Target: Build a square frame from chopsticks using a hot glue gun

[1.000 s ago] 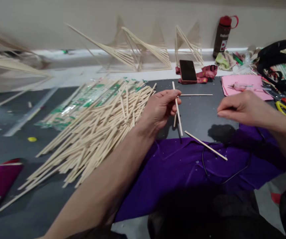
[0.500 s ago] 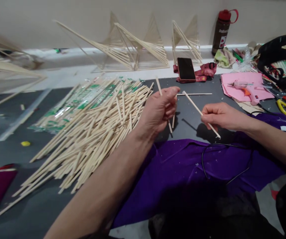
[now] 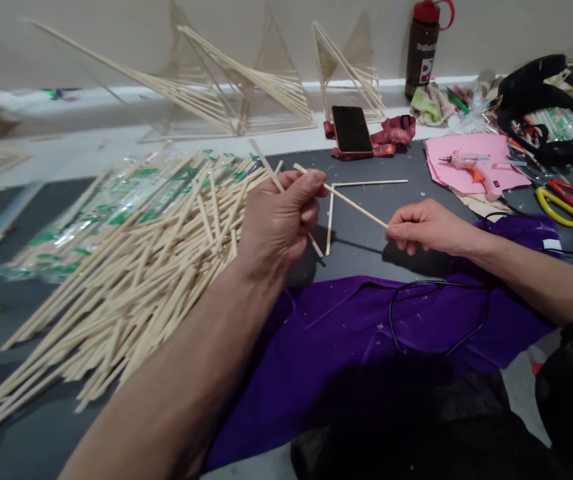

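Observation:
My left hand (image 3: 279,223) is closed round a thin wooden stick (image 3: 316,245) that pokes out above and below the fist. My right hand (image 3: 424,228) pinches one end of a second stick (image 3: 354,205); its far end reaches my left thumb and fingertips. Both hands hover over the dark grey table (image 3: 361,233), just right of a big loose pile of wooden sticks (image 3: 141,267). Two joined sticks (image 3: 366,183) lie in an L shape on the table between my hands.
A purple cloth (image 3: 366,340) with a black cable lies near me. Finished stick frames (image 3: 226,87) stand along the wall. A phone (image 3: 351,129), a red-capped bottle (image 3: 422,47), a glue gun on pink paper (image 3: 471,167), yellow-handled scissors (image 3: 561,203) and black headphones (image 3: 541,100) sit at the back right.
My right hand picked a stick up off the purple cloth and brought its far end to my left hand. My left hand shifted left with its stick.

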`<state>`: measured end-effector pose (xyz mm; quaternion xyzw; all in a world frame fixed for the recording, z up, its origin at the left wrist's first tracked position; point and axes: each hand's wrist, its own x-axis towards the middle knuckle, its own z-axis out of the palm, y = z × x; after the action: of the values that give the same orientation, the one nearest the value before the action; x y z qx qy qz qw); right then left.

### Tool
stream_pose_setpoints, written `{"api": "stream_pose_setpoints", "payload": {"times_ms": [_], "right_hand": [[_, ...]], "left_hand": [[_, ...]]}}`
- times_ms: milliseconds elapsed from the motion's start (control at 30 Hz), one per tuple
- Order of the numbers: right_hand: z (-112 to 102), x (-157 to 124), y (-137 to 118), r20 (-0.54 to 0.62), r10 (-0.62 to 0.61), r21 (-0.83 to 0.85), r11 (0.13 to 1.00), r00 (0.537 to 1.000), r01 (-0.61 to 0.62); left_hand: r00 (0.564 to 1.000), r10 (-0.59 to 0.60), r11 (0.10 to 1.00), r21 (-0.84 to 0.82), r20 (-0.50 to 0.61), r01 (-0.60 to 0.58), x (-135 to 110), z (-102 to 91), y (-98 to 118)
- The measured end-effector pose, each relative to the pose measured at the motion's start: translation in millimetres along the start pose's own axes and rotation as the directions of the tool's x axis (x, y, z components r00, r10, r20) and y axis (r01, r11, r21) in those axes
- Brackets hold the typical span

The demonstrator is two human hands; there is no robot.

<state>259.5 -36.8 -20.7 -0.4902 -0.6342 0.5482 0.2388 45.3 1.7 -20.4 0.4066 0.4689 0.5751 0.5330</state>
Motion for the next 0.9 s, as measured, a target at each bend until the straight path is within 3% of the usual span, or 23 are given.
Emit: {"api": "stream_pose_setpoints", "payload": {"times_ms": [167, 333, 467, 633, 767, 900], "right_hand": [[2, 0, 2, -0.052, -0.016, -0.079, 0.997, 0.999, 0.012], [3, 0, 3, -0.055, 0.025, -0.100, 0.994, 0.998, -0.031], [1, 2, 5, -0.046, 0.058, 0.068, 0.996, 0.997, -0.054], [-4, 0, 1, 0.049, 0.095, 0.304, 0.947, 0.994, -0.105], [-3, 1, -4, 0.071, 0.111, 0.358, 0.925, 0.991, -0.130], [-4, 2, -2, 0.014, 0.123, 0.309, 0.943, 0.992, -0.121]], "left_hand": [[0.982, 0.191, 0.982, -0.003, -0.009, -0.191, -8, 2.3, 3], [0.961, 0.276, 0.961, -0.002, 0.008, -0.276, -26, 11.4, 14], [0.941, 0.339, 0.941, -0.016, 0.012, -0.339, -35, 17.4, 21], [0.906, 0.424, 0.904, -0.059, -0.013, -0.424, -41, 20.6, 31], [0.900, 0.435, 0.897, -0.070, -0.027, -0.436, -44, 24.7, 35], [0.950, 0.308, 0.947, -0.074, -0.047, -0.311, -30, 19.0, 39]]}}
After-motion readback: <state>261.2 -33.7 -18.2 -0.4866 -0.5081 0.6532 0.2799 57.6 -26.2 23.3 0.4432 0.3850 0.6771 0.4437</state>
